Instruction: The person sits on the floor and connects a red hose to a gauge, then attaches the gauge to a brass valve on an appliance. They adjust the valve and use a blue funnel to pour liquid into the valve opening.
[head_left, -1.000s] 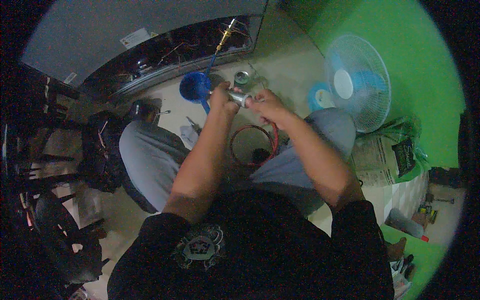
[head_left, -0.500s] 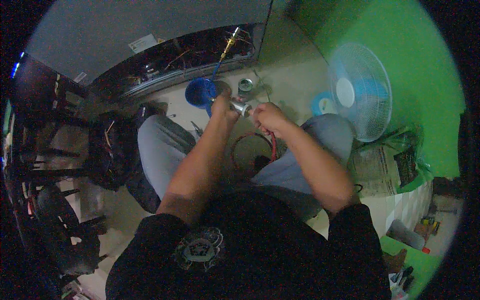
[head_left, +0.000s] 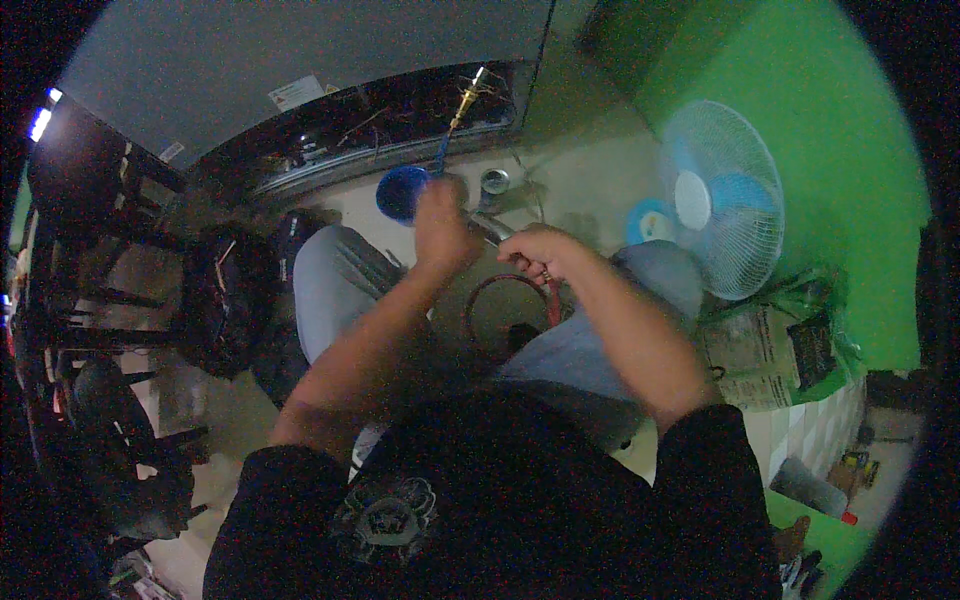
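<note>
My left hand point(head_left: 445, 225), smeared by motion, is closed round a silver cylindrical tool point(head_left: 485, 229). My right hand point(head_left: 540, 255) is closed at the tool's right end, its fingers curled. Just beyond my left hand lie a round blue container point(head_left: 398, 193), partly hidden by it, and a small metal can point(head_left: 495, 181). A blue hose with a brass fitting point(head_left: 463, 106) rises toward a dark recessed panel point(head_left: 360, 135). A red hose point(head_left: 478, 292) lies looped between my legs, below my hands.
A white and blue fan point(head_left: 725, 200) stands at the right by the green wall point(head_left: 840, 170), above bags point(head_left: 750, 350). A large grey cabinet point(head_left: 300, 40) spans the back. Dark chairs point(head_left: 120, 320) and a black bag point(head_left: 225, 300) crowd the left.
My left hand has swung toward me and blurred, with its forearm angled further left. My right hand has shifted slightly lower. The surroundings sit a little lower in the picture.
</note>
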